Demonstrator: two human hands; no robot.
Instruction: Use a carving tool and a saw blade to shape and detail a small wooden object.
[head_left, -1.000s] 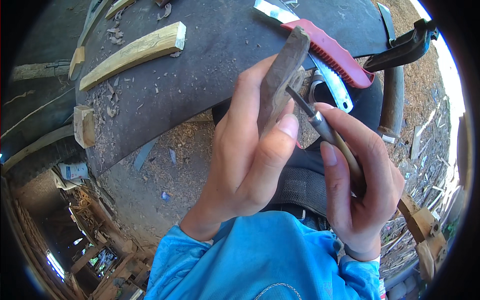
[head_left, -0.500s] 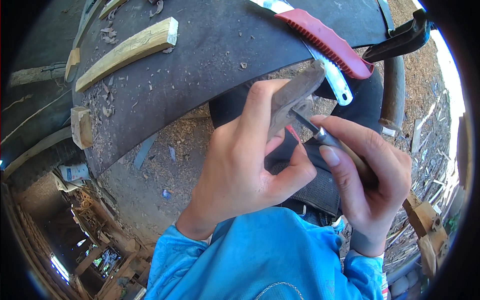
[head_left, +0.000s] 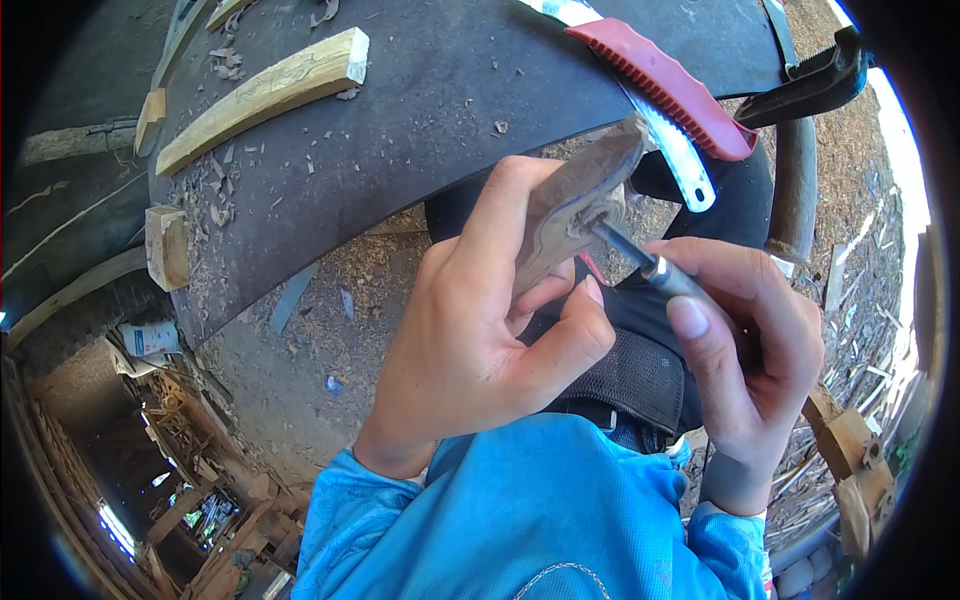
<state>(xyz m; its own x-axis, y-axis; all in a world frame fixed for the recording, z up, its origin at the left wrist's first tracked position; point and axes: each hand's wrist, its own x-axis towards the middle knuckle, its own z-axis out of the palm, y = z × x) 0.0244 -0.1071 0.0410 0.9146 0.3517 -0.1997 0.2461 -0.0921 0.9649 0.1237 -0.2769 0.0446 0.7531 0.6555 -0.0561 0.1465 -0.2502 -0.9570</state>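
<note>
My left hand (head_left: 470, 320) is closed around a dark wooden piece (head_left: 575, 205) with curved carved lines on its face. It is held up off the table, near its edge. In my right hand (head_left: 755, 340) is a carving gouge (head_left: 625, 245), gripped by its handle between thumb and fingers. The gouge's metal shaft points up and left, and its tip meets a carved hollow in the wood. Part of the handle is hidden in my palm. A thin red thing (head_left: 591, 268) shows behind my left fingers; its kind is unclear.
On the dark table (head_left: 420, 110) lie a curved pale wood blank (head_left: 265, 98), wood chips, and a saw blade (head_left: 682, 165) beside a red toothed sheath (head_left: 665, 85), both jutting over the edge. A black clamp (head_left: 810, 85) grips the right side. A wood block (head_left: 166, 248) sits at the left edge.
The carved wood has turned in my left hand, so more of its carved face shows. My right hand and the gouge have shifted slightly, and more of the shaft shows.
</note>
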